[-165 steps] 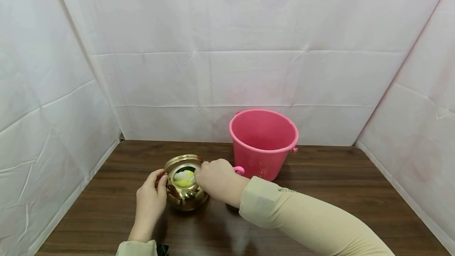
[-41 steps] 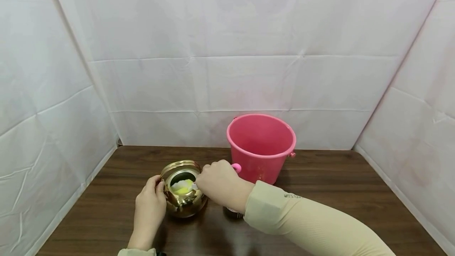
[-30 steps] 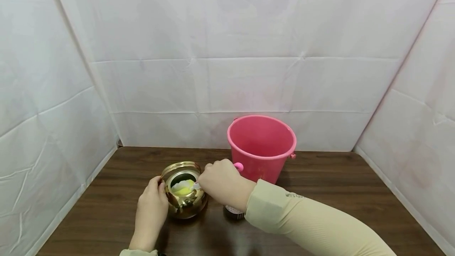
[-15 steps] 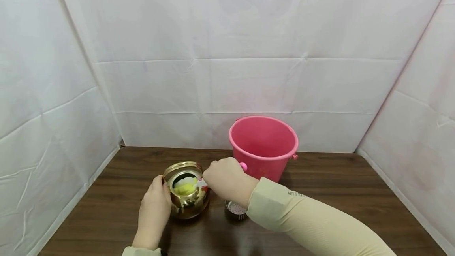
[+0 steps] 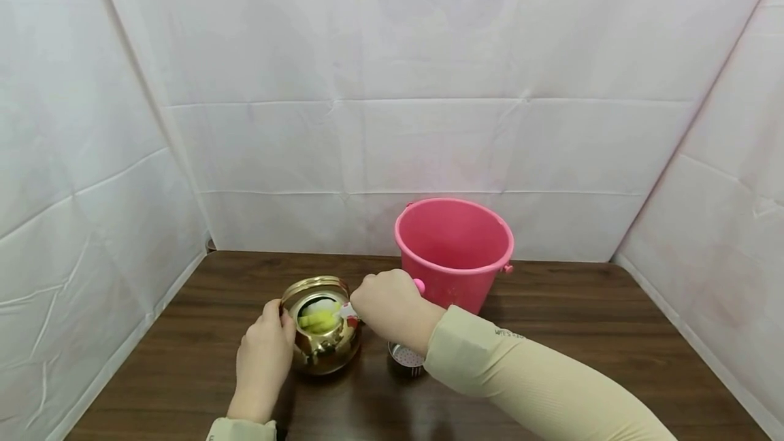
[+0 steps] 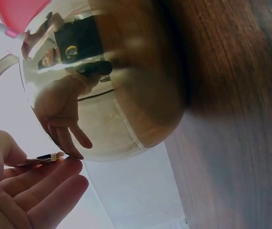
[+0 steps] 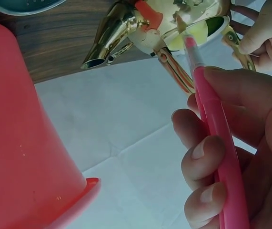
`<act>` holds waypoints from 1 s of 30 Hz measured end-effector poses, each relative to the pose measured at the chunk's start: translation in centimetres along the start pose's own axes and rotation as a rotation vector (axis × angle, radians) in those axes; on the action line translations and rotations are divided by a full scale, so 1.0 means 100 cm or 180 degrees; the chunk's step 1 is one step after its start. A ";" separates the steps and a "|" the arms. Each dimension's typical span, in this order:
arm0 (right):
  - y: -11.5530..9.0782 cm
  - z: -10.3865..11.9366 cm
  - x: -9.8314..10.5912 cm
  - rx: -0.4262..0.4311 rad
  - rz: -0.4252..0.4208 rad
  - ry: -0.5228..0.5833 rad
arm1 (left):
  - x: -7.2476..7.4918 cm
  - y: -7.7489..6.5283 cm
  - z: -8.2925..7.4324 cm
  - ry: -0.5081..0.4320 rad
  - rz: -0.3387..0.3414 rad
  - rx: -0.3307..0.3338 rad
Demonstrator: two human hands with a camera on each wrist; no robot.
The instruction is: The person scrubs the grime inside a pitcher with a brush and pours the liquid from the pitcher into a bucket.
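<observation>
The work looked under way: the brush [image 7: 221, 133] reached from the right hand [image 5: 392, 305] into the open kettle [image 5: 324, 354] beside the left hand [image 5: 263, 361]; how much remained could not be told. The right hand curled round the brush, knuckles up; the left hand pinched the kettle's handle [image 5: 315, 282].

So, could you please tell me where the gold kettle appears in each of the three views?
Head: the gold kettle stands left of centre, in the lower half.
Left wrist: the gold kettle fills much of the upper left and centre, cut off by the top edge.
Right wrist: the gold kettle is at the top, its spout toward the left.
Shared landmark: the pink bucket, right of centre, top left and far left respectively.
</observation>
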State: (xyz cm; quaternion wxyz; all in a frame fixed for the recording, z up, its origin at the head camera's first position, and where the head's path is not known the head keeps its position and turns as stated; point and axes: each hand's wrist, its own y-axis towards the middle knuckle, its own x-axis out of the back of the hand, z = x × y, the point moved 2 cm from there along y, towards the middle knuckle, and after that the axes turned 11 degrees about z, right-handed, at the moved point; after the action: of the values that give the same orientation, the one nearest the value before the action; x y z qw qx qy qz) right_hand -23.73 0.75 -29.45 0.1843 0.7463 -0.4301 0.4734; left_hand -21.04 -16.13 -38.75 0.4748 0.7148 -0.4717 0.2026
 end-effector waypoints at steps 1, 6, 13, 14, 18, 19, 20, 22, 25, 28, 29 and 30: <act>0.000 0.000 0.000 0.0000 0.0002 0.0001 | 0.000 0.000 0.001 0.0002 -0.0005 0.0014; 0.002 0.000 -0.001 -0.0019 0.0030 0.0029 | 0.000 0.001 0.002 -0.0027 0.0007 0.0054; 0.002 -0.002 -0.004 0.0039 -0.0167 0.0043 | 0.001 0.003 0.003 -0.0112 0.0022 0.0139; 0.002 -0.002 -0.004 0.0047 -0.0205 0.0041 | 0.001 0.003 0.003 -0.0135 0.0030 0.0162; 0.003 -0.003 -0.005 0.0072 -0.0289 0.0035 | 0.002 0.004 0.004 -0.0197 0.0064 0.0215; 0.003 -0.003 -0.005 0.0074 -0.0296 0.0036 | 0.002 0.004 0.004 -0.0206 0.0072 0.0218; 0.003 -0.003 -0.005 0.0077 -0.0303 0.0033 | 0.002 0.004 0.004 -0.0211 0.0078 0.0218; 0.004 -0.003 -0.005 0.0091 -0.0314 0.0025 | 0.002 0.004 0.005 -0.0223 0.0088 0.0219; 0.005 -0.002 -0.005 0.0118 -0.0333 0.0020 | 0.001 0.004 0.005 -0.0239 0.0091 0.0222; 0.005 -0.002 -0.005 0.0154 -0.0357 0.0018 | 0.000 0.004 0.006 -0.0252 0.0073 0.0225; 0.005 -0.001 -0.004 0.0163 -0.0369 0.0011 | 0.000 0.004 0.006 -0.0257 0.0067 0.0227; 0.005 -0.001 -0.004 0.0172 -0.0380 0.0004 | 0.000 0.004 0.006 -0.0264 0.0058 0.0231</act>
State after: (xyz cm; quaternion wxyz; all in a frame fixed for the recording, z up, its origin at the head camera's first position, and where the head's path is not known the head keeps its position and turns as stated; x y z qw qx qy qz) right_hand -24.26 0.71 -29.84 0.1923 0.7750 -0.3718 0.4735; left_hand -21.44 -16.72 -38.85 0.4268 0.7350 -0.4898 0.1942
